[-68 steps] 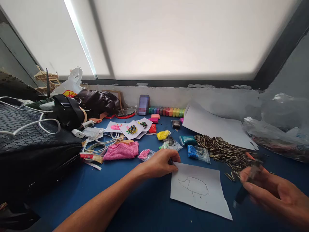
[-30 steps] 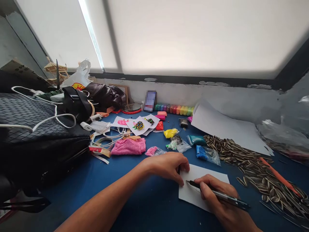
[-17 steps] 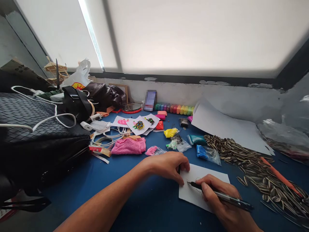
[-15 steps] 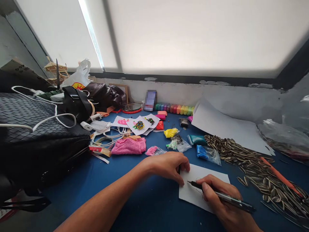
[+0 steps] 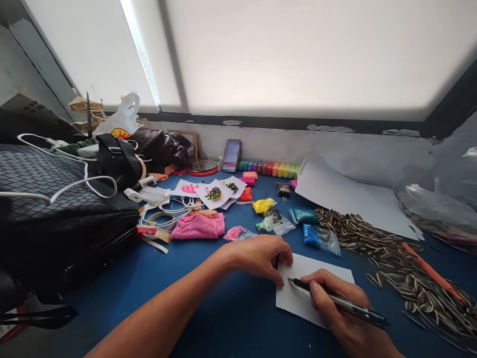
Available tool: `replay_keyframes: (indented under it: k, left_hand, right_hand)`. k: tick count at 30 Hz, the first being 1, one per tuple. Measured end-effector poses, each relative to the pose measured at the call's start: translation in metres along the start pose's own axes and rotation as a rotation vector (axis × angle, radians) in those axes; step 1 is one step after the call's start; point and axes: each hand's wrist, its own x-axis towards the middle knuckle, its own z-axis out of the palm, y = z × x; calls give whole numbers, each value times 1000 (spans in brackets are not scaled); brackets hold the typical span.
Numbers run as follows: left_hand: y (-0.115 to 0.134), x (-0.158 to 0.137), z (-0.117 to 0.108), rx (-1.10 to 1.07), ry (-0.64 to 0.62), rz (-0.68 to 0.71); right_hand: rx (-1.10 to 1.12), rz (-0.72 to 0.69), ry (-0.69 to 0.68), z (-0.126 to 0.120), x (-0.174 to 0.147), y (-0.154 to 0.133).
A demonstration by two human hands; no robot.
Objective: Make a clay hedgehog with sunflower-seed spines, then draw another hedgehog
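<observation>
A black pen (image 5: 346,304) is gripped in my right hand (image 5: 341,303), its tip touching a small white paper card (image 5: 316,271) that lies on the blue table. Thin drawn lines show near the tip, partly covered by my hand. My left hand (image 5: 264,256) is curled over the card's upper left edge, thumb and fingertips pressing it down. Something small and dark shows between those fingers, too hidden to name. Beyond the hands lie a bag of blue clay (image 5: 315,236) and a bag of pink clay (image 5: 238,233).
Sunflower seeds (image 5: 413,278) spread across the right, with an orange stick (image 5: 434,273) among them. Large white sheets (image 5: 346,194) lean behind. Decorated cards (image 5: 214,193) and a pink cloth (image 5: 199,225) lie left of centre. A black woven bag (image 5: 67,219) fills the left.
The pen and my right hand have shifted very slightly to the left over the card. My left hand stays in place.
</observation>
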Motion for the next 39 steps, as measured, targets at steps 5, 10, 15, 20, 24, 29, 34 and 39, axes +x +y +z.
replay_keyframes:
  k: [5, 10, 15, 20, 24, 29, 34, 39]
  left_hand:
    - [0, 0, 0, 1, -5, -1]
    - [0, 0, 0, 7, 3, -2]
    - [0, -1, 0, 4, 1, -5]
    - [1, -2, 0, 17, 4, -3]
    - [4, -2, 1, 47, 8, -16]
    - [7, -2, 0, 75, -3, -32]
    - [7, -2, 0, 81, -7, -31]
    - [7, -1, 0, 75, -10, -28]
  right_hand:
    - [10, 19, 0, 0, -1, 1]
    - [12, 39, -11, 1, -3, 1]
    - [64, 114, 18, 0, -7, 8]
    - [94, 246, 4, -11, -11, 19]
    - [87, 262, -19, -16, -10, 20]
    - [48, 263, 27, -6, -11, 16]
    - [64, 235, 4, -1, -11, 14]
    - [48, 219, -11, -3, -9, 13]
